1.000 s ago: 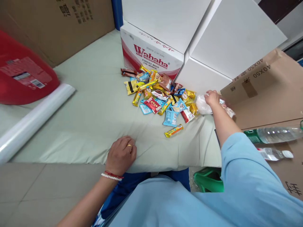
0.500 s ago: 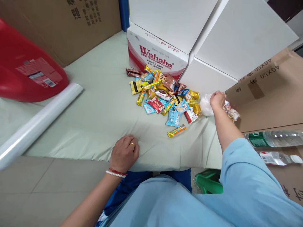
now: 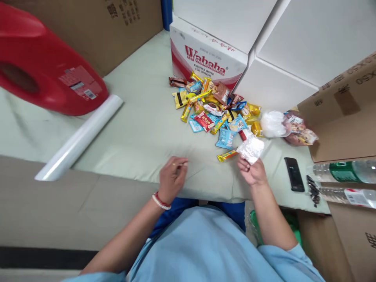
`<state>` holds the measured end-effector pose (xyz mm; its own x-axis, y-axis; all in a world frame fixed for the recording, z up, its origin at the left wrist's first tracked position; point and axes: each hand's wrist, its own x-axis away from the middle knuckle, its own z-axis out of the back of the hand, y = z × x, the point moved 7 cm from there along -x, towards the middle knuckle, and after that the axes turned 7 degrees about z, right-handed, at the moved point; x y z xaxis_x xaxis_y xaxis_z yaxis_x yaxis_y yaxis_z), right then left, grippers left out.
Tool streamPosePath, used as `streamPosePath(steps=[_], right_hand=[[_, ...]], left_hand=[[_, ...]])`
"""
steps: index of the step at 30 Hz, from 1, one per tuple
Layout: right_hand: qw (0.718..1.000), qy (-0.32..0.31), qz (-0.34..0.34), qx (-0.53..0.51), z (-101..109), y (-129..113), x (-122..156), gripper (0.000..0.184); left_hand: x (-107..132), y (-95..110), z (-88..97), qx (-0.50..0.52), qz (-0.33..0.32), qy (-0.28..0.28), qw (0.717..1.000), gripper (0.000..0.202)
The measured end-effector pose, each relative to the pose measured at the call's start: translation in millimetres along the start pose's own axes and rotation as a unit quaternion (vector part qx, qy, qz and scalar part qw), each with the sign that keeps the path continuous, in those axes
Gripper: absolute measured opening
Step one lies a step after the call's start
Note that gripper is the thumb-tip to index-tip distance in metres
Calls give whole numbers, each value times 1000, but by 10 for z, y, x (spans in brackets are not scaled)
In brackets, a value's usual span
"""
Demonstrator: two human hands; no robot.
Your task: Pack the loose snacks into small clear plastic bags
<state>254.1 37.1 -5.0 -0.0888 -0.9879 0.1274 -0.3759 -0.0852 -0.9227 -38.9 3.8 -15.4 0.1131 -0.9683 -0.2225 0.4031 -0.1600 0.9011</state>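
Observation:
My right hand (image 3: 252, 170) is shut on a crumpled, silvery-white plastic bag (image 3: 252, 147). It holds the bag over the lower right side of a heap of wrapped snacks. A yellow snack stick (image 3: 226, 156) lies just left of the bag. Close to the table's front edge, my left hand (image 3: 174, 176) has its fingers curled, thumb near the index finger, and nothing shows in it. In the heap are a red packet (image 3: 203, 121), a light blue packet (image 3: 225, 138) and a brown packet (image 3: 221, 93). A whitish, translucent bundle (image 3: 273, 123) sits right of the heap.
A Wahaha carton (image 3: 207, 58) and white boxes (image 3: 289, 43) stand behind the heap. To the left are a red jug (image 3: 55, 66) and a plastic film roll (image 3: 82, 137). A black phone (image 3: 294, 174) and bottles (image 3: 346, 171) lie at right.
My right hand has come away from the whitish bundle, moving left and nearer to me, now with the silvery plastic bag. My left hand has lifted from resting flat-knuckled and curled. The view has shifted.

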Motion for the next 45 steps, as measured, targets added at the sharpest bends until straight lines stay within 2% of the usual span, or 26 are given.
streamPosePath(steps=[2,3,5,7,10,14,18,21,23,26,28,30,32,34,35,36,38,40,43,45], right_hand=[[998,-9,-49,-35,-200,354,213,30],[998,-14,-62,-31,-281,485,291,31],[998,-25,-56,12,-387,633,385,35],[996,-31,-27,77,-399,649,410,34],[986,-17,18,164,-247,508,375,32],[977,20,38,208,34,304,359,33],[989,37,30,143,144,276,472,30],[998,30,0,48,102,354,577,29],[999,10,-33,26,38,440,618,34],[994,-8,-53,94,-12,543,606,50],[987,6,-33,157,21,548,566,45],[974,45,14,223,92,471,542,37],[939,95,90,317,142,295,563,32],[884,104,192,414,50,83,623,26],[860,73,233,449,-63,24,648,24],[842,23,260,473,-202,10,663,23],[824,-94,270,489,-478,96,673,20],[830,-151,240,481,-640,232,646,14],[866,-136,189,443,-683,374,577,16],[889,-128,159,410,-666,432,555,17]], left_hand=[[32,84,-292,102,76,-100,987,22],[69,116,-472,155,112,-160,968,29],[170,104,-804,247,203,-255,913,42],[225,15,-950,287,265,-254,885,46],[247,-129,-923,310,289,-203,882,45],[267,-202,-781,341,283,-195,875,39],[231,-174,-655,371,230,-170,883,36],[249,-201,-674,385,225,-181,877,39],[270,-222,-709,386,224,-198,873,42],[283,-229,-743,394,219,-213,867,40],[275,-233,-749,420,233,-208,852,40],[265,-240,-755,456,261,-196,828,42],[256,-245,-765,481,287,-186,808,44],[247,-242,-778,487,297,-181,801,46],[246,-237,-788,484,296,-185,803,46],[247,-231,-799,478,292,-191,806,46],[254,-224,-817,466,279,-199,815,45],[268,-232,-829,462,272,-201,820,43],[300,-260,-857,465,282,-209,813,43],[300,-266,-857,452,276,-212,821,41]])
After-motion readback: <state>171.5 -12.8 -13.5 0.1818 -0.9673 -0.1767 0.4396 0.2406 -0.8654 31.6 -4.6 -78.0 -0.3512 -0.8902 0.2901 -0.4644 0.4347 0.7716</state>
